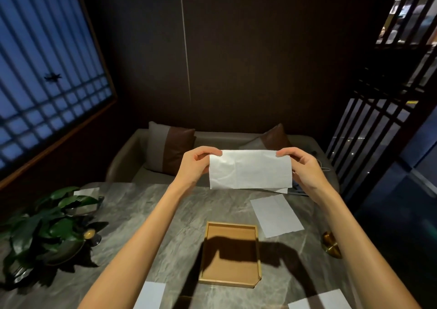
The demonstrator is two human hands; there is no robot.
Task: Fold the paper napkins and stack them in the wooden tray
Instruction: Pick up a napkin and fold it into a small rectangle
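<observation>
I hold a white paper napkin (250, 169) up in the air above the far side of the table, folded in half into a wide rectangle. My left hand (196, 164) pinches its top left corner and my right hand (301, 166) pinches its top right corner. Below it, the wooden tray (208, 256) lies on the grey marble table (146, 214) with nothing in it. Another flat napkin (275, 214) lies to the tray's right. Two more napkins, one (151, 294) at the near left and one (324, 300) at the near right, lie by the table's front edge.
A dark bowl with green leaves (47, 228) stands at the table's left. A brass round object (332, 243) sits at the right edge. A beige sofa with cushions (170, 147) is behind the table, and a slatted screen (369, 131) stands at the right.
</observation>
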